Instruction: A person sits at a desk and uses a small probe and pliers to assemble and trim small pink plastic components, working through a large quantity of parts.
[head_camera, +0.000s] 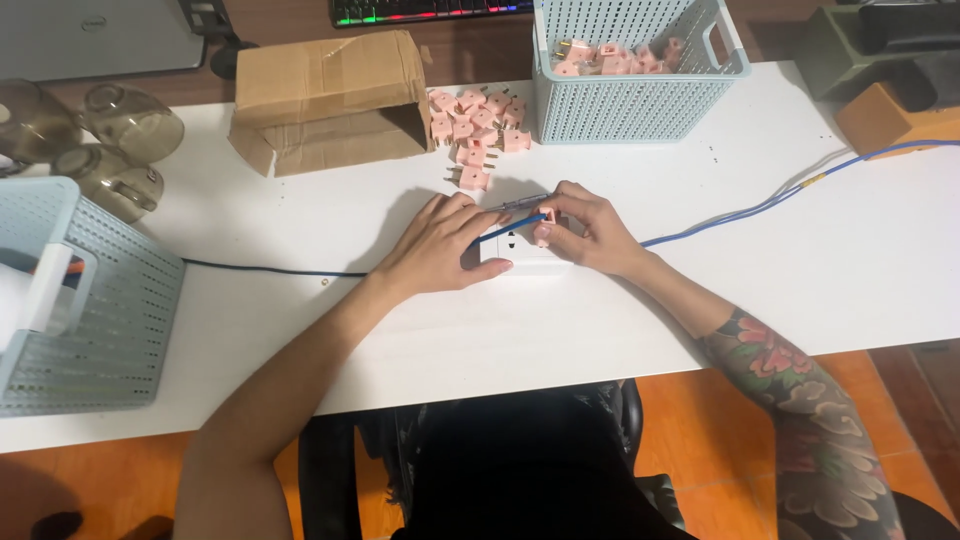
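A white socket block lies on the white table. My left hand rests flat on its left end and pins it down, with a thin blue-handled tool running under the fingertips. My right hand is closed around a small pink plug adapter and holds it against the block's top face. A pile of the same pink adapters lies a little farther back.
A pale blue mesh basket with more pink adapters stands at the back. Left of the pile is a torn cardboard box. Another blue basket sits at the left edge. A blue cable crosses the table. Glass cups stand back left.
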